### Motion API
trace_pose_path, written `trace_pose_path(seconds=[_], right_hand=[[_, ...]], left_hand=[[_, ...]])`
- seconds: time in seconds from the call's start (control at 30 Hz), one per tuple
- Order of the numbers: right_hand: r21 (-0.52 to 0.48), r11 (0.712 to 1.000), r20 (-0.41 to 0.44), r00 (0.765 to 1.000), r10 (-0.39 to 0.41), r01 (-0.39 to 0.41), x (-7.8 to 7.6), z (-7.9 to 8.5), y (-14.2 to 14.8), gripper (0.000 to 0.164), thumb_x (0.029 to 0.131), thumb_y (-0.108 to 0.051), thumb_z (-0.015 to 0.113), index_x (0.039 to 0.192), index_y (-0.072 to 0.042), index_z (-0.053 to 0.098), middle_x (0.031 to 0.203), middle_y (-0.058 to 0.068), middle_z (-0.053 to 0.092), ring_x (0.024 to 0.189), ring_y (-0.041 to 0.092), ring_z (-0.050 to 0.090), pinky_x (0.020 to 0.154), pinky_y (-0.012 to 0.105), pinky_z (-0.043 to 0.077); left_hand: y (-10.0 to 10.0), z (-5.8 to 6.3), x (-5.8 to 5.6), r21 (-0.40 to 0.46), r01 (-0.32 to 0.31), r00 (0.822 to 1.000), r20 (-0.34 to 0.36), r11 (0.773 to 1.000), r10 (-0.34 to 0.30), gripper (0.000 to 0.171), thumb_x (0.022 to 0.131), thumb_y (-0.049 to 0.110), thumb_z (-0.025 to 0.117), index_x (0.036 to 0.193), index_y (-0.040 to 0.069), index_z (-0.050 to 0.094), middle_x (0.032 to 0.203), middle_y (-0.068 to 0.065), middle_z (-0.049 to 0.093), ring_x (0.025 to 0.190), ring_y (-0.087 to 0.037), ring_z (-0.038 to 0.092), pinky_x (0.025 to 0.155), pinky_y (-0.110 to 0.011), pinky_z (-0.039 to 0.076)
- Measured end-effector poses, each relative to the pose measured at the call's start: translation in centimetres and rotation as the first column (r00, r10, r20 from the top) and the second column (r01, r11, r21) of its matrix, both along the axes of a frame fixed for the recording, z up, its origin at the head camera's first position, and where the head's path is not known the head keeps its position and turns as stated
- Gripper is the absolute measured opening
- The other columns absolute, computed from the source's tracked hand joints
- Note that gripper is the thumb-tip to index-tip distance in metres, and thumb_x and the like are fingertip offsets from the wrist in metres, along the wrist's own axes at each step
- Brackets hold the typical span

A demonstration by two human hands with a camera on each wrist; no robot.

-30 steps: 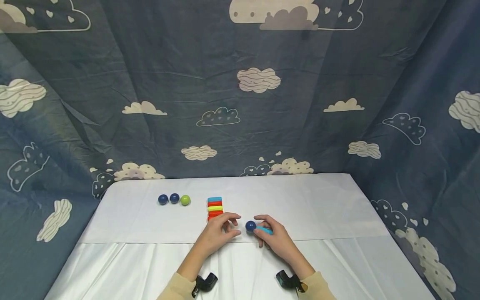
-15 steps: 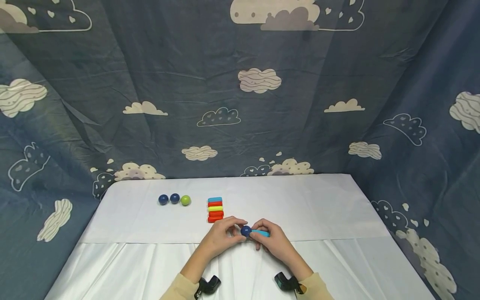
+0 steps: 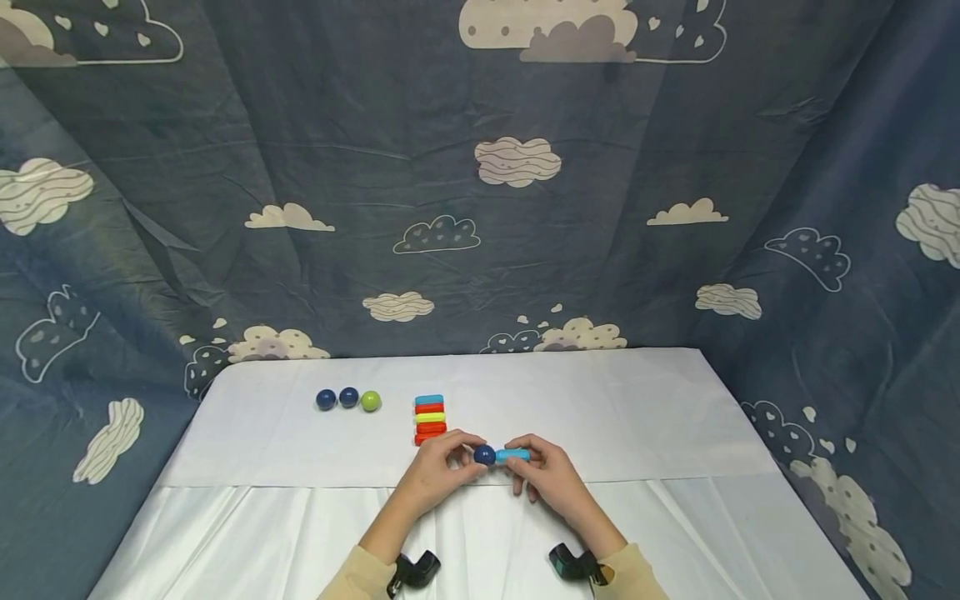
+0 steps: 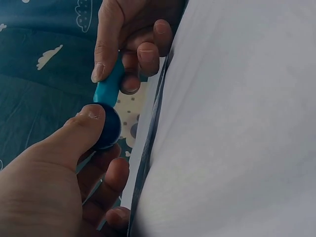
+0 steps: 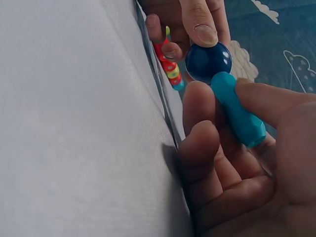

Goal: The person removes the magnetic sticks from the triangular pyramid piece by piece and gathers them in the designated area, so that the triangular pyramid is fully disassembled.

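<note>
A dark blue ball [image 3: 484, 455] is pinched between the thumb and fingers of my left hand [image 3: 442, 465]. My right hand [image 3: 551, 472] pinches a light blue stick [image 3: 513, 455] between thumb and fingers. One end of the stick meets the ball, and the two form a line across the gap between my hands. In the right wrist view the stick [image 5: 238, 109] is short, with rounded edges, and its tip overlaps the side of the glossy ball [image 5: 208, 61]. The left wrist view shows the ball [image 4: 109, 127] under my left thumb, the stick [image 4: 108, 86] above it.
Several coloured sticks [image 3: 430, 418], blue, red and yellow, lie stacked in a column just beyond my left hand. Farther left are two dark blue balls [image 3: 337, 398] and a green ball [image 3: 371, 401] in a row. A white cloth [image 3: 615, 417] covers the table; a patterned curtain [image 3: 570, 250] hangs behind.
My left hand has taken hold of the dark blue ball, which was at the right hand with the stick. Ball and stick have shifted slightly left, and more of the stick shows.
</note>
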State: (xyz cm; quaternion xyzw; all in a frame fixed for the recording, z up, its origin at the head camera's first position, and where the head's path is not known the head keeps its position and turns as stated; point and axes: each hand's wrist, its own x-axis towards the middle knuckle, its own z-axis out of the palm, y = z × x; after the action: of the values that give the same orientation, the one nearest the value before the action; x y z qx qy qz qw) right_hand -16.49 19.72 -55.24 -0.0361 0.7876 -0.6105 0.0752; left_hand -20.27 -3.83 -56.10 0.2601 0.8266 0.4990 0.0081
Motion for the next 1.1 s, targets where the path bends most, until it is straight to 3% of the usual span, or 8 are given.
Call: trace_pose_path(seconds=[0.37,0.87,1.1], right_hand=[[-0.071,0.996,0.019,0.998,-0.058,0.06,-0.17,-0.32,0.56,0.036,0.101,-0.018,0.072,0.131,0.001,0.065,0.102,0.022,0.074,0.063,0.011,0.065,0.051,0.021,0.05],[-0.086,0.99,0.02,0.993,-0.113,0.114,-0.31,-0.38,0.55,0.025,0.101,-0.014,0.072,0.123,-0.001,0.068,0.095,0.017,0.074,0.061,0.013,0.064,0.051,0.023,0.053],[-0.12,0.957,0.061,0.964,-0.26,0.266,-0.79,-0.42,0.88,0.019,0.103,-0.013,0.069,0.118,-0.001,0.066,0.084,0.012,0.07,0.057,0.014,0.061,0.05,0.025,0.053]], left_hand=[[-0.07,-0.13,0.14,0.018,-0.056,0.998,0.038,0.998,0.055,0.029,0.093,0.029,0.084,0.12,0.023,0.076,0.089,0.008,0.072,0.077,-0.004,0.059,0.07,-0.021,0.049],[0.01,0.22,0.19,0.013,-0.075,0.992,0.1,0.997,0.073,0.029,0.092,0.032,0.084,0.119,0.024,0.076,0.088,0.007,0.071,0.076,-0.006,0.058,0.069,-0.022,0.048],[-0.08,0.38,0.29,0.027,-0.094,0.986,0.141,0.995,0.089,0.029,0.091,0.031,0.086,0.116,0.024,0.076,0.087,0.006,0.07,0.075,-0.007,0.056,0.068,-0.022,0.047]])
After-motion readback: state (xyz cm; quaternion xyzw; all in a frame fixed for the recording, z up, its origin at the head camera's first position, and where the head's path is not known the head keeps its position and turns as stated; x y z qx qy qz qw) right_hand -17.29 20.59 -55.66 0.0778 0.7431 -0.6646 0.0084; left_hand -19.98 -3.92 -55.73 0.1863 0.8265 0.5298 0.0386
